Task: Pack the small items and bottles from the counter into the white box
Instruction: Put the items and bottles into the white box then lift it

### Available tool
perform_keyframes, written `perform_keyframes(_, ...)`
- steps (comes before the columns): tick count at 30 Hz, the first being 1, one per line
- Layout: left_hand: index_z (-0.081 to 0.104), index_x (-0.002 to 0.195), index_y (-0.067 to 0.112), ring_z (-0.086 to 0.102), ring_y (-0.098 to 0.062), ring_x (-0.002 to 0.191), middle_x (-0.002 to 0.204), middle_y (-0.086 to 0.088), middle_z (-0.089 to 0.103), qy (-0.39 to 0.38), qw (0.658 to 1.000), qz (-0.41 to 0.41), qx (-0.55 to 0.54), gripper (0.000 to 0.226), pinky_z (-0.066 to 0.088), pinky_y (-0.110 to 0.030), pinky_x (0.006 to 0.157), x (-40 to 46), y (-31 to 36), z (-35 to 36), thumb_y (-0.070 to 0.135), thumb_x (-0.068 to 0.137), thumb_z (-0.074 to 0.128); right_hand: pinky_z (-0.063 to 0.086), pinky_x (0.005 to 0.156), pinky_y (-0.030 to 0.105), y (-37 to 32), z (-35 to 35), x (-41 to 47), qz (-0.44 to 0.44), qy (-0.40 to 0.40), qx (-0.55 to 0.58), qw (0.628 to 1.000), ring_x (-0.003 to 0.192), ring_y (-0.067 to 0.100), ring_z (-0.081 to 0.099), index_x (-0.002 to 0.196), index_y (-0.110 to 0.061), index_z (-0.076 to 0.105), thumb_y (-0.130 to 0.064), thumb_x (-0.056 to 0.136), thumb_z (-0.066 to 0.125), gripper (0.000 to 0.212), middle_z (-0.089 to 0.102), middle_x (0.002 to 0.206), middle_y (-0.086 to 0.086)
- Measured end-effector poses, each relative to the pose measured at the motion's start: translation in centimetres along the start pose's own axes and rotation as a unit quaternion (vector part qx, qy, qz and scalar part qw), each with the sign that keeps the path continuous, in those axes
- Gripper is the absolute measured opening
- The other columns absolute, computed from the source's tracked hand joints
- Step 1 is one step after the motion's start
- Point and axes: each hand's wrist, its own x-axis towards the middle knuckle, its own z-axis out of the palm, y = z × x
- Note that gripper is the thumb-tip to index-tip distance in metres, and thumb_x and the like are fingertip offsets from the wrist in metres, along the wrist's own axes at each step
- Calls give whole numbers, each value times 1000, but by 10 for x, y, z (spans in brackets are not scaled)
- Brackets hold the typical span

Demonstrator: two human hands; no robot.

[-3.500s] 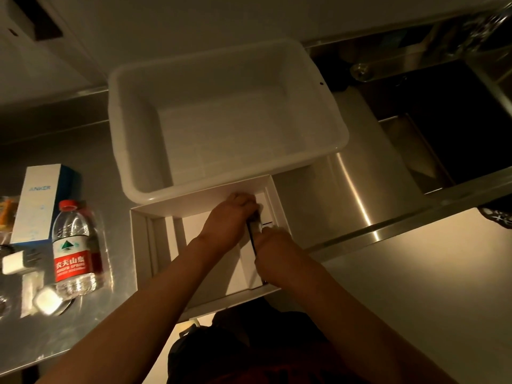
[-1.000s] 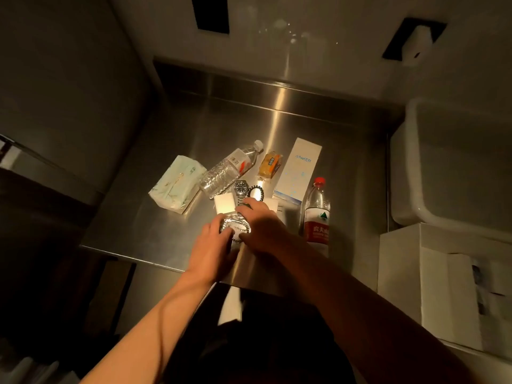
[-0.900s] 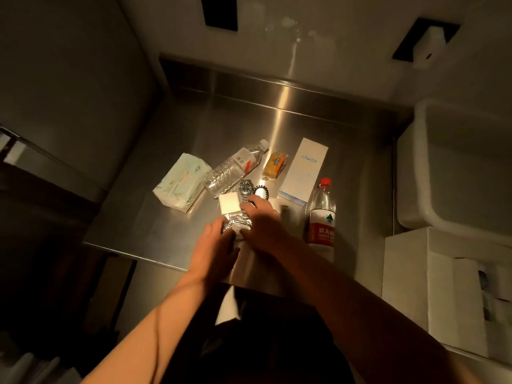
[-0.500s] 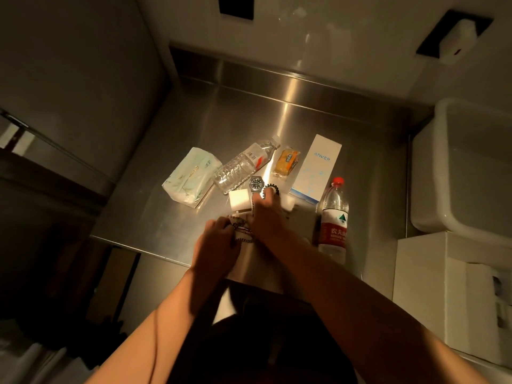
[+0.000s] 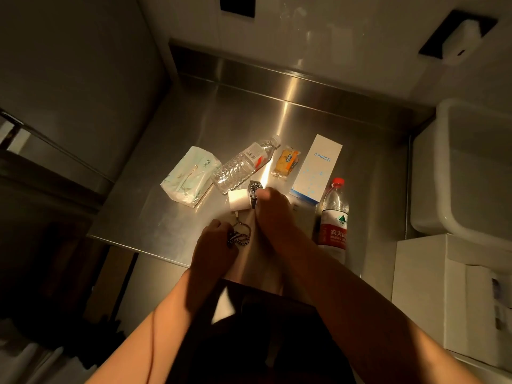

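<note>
On the steel counter (image 5: 249, 126) lie a tissue pack (image 5: 189, 176), an empty clear bottle (image 5: 243, 167) on its side, an orange snack packet (image 5: 288, 162) and a white Anker box (image 5: 318, 169). A red-capped water bottle (image 5: 333, 217) stands at the right. My left hand (image 5: 214, 242) holds a metal chain bracelet (image 5: 239, 238) near the front edge. My right hand (image 5: 273, 210) reaches over a wristwatch (image 5: 255, 188) beside a white charger cube (image 5: 239, 200); its fingers hide what they touch. The white box (image 5: 448, 289) sits open at the lower right.
A white plastic tub (image 5: 471, 167) stands at the right, behind the white box. A steel backsplash (image 5: 277, 76) closes the counter's far side, a wall the left. The counter's front edge runs just under my wrists.
My view swung from the white box to the counter. My left hand has drawn the chain bracelet back toward the front edge, and my right hand has reached forward onto the watch.
</note>
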Motion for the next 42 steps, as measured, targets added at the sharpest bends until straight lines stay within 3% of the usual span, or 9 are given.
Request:
perform_keyframes(5, 74, 92, 15, 60, -25, 81, 93, 0, 55, -13, 999, -26, -14, 22, 45, -29, 68, 2, -2, -1, 20, 70, 76, 60, 78, 39, 9, -19, 2, -20, 17, 63, 998, 89, 36, 72, 110, 6, 70, 2, 94, 59, 20, 72, 101, 24)
perform_keyframes(10, 74, 90, 17, 55, -22, 78, 92, -2, 55, -1, 1000, -25, -17, 20, 38, -27, 67, -1, 9, -12, 25, 73, 80, 39, 63, 16, 19, -44, 0, -24, 30, 121, 992, 73, 23, 63, 99, 4, 72, 3, 95, 49, 24, 72, 89, 19)
perform_keyframes(15, 73, 86, 19, 57, -20, 80, 92, 0, 58, 52, 998, 7, -37, 14, 39, -29, 70, -7, 35, -34, 22, 78, 83, 35, 65, 16, 28, -68, -11, -1, 16, 182, 983, 68, 8, 51, 92, -1, 68, -1, 96, 52, 17, 58, 83, 0)
perform_keyframes(19, 73, 90, 16, 55, -17, 76, 90, 0, 57, 76, 995, 38, -54, 14, 39, -25, 66, -10, 63, -46, 16, 78, 81, 49, 73, 16, 36, -98, -26, -7, 63, 182, 981, 80, 7, 62, 98, -5, 73, -2, 95, 54, 19, 71, 94, 6)
perform_keyframes(22, 73, 90, 18, 52, -13, 77, 87, 3, 55, 96, 991, 73, -62, 16, 35, -13, 65, -12, 89, -49, 15, 76, 81, 42, 83, 3, 47, -129, -42, -27, 128, 193, 972, 88, -2, 58, 100, -8, 76, 1, 92, 61, 19, 75, 98, 4)
perform_keyframes(27, 67, 91, 26, 52, -12, 80, 89, 6, 54, 95, 986, 118, -70, 21, 35, -12, 68, -16, 138, -45, 18, 76, 79, 57, 90, 35, 81, -178, -73, -16, 174, 196, 965, 91, 14, 69, 100, -7, 77, -3, 91, 65, 15, 76, 100, 3)
perform_keyframes(33, 71, 92, 20, 55, -10, 81, 90, 7, 53, 80, 978, 175, -81, 20, 47, -26, 70, -22, 204, -33, 15, 75, 80, 63, 77, 32, 132, -230, -120, -79, 266, 114, 954, 81, 23, 74, 95, 9, 75, 6, 89, 70, 8, 76, 91, 17)
perform_keyframes(39, 68, 85, 20, 55, -5, 78, 88, 11, 52, 52, 965, 246, -78, 18, 40, -10, 68, -24, 277, -8, 17, 73, 81, 62, 75, 27, 194, -267, -167, 10, 247, 79, 966, 79, 16, 74, 94, -3, 79, 1, 89, 69, 12, 78, 92, 9)
perform_keyframes(42, 66, 83, 23, 58, -4, 80, 88, 14, 52, 31, 958, 271, -88, 19, 47, -16, 71, -25, 306, 8, 16, 72, 79, 55, 77, 11, 227, -274, -190, 54, 242, 72, 966, 74, 8, 71, 87, -7, 78, 1, 88, 70, 11, 78, 86, 7)
